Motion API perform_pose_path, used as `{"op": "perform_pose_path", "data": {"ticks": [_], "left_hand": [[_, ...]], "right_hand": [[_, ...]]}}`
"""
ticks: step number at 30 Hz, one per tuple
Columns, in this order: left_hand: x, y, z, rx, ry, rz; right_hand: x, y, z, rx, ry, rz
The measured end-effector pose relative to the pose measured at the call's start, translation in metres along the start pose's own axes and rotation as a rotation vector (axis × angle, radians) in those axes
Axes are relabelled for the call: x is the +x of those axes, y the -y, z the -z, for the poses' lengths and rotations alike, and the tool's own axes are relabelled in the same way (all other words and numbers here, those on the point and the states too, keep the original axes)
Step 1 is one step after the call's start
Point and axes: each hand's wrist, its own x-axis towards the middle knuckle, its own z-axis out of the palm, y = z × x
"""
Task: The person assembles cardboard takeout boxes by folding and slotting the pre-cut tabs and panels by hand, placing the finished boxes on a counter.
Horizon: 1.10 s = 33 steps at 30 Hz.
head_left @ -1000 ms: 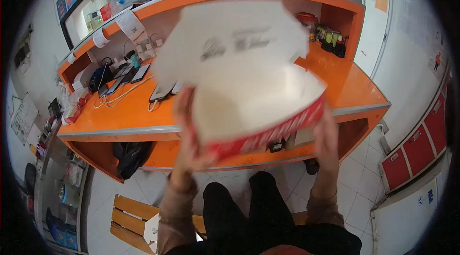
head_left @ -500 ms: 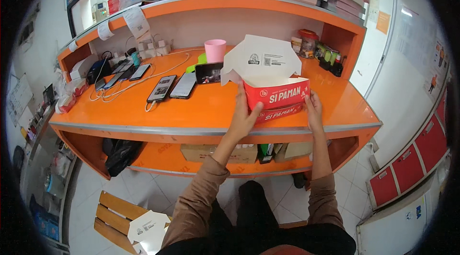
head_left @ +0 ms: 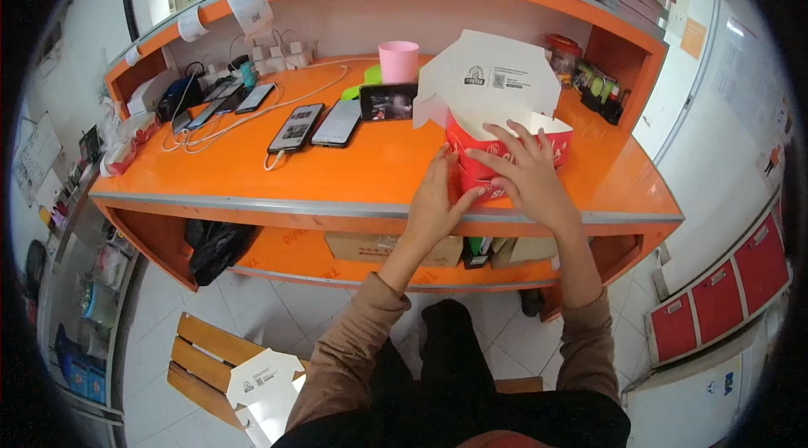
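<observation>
Two red paper food boxes are stacked at the front of the orange counter. The upper food box [head_left: 561, 145] has its white lid [head_left: 513, 77] raised at the back. Its inside shows pale, and the lower food box [head_left: 473, 182] is mostly hidden behind my hands. My left hand [head_left: 435, 200] holds the stack by its front left corner, fingers along the side and thumb at the front. In front of the upper box, my right hand [head_left: 539, 183] has its fingers spread over the front wall and rim, touching it without wrapping round it.
Left of the boxes lie a propped phone [head_left: 388, 101], several flat phones [head_left: 296, 127] and white cables [head_left: 220, 138]. A pink cup [head_left: 398, 62] stands behind them. Jars [head_left: 562, 56] sit at the back right. Another unfolded box sheet [head_left: 265, 381] rests on a wooden stool [head_left: 198, 355].
My right hand has moved left from the boxes' right side onto the front, with its fingers spreading. My left hand stays at the left corner. The whole view has shifted slightly.
</observation>
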Motion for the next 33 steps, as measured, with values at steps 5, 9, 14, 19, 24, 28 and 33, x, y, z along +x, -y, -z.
{"op": "perform_pose_path", "data": {"ticks": [5, 9, 14, 19, 24, 28, 33], "left_hand": [[0.002, -0.007, 0.001, -0.010, 0.062, 0.037], [0.003, 0.002, 0.003, -0.172, 0.077, 0.085], [0.007, 0.004, 0.002, -0.172, 0.052, 0.003], [0.002, 0.036, 0.019, -0.420, 0.103, 0.048], [0.000, 0.053, 0.065, -0.802, 0.155, 0.205], [0.032, 0.026, 0.083, -0.600, -0.138, 0.147], [0.078, -0.054, 0.059, 0.146, 0.112, -0.384]], "right_hand": [[0.010, -0.014, -0.006, -0.032, 0.095, 0.131], [0.007, -0.004, -0.012, -0.159, 0.103, 0.137], [0.002, 0.010, -0.022, -0.191, 0.042, 0.158], [-0.007, 0.011, -0.028, 0.224, -0.206, 0.062], [-0.050, -0.006, -0.045, 0.711, -0.589, -0.448], [-0.073, -0.013, -0.075, 0.817, -0.374, -0.466], [-0.060, 0.000, -0.077, 0.730, -0.352, -0.397]]}}
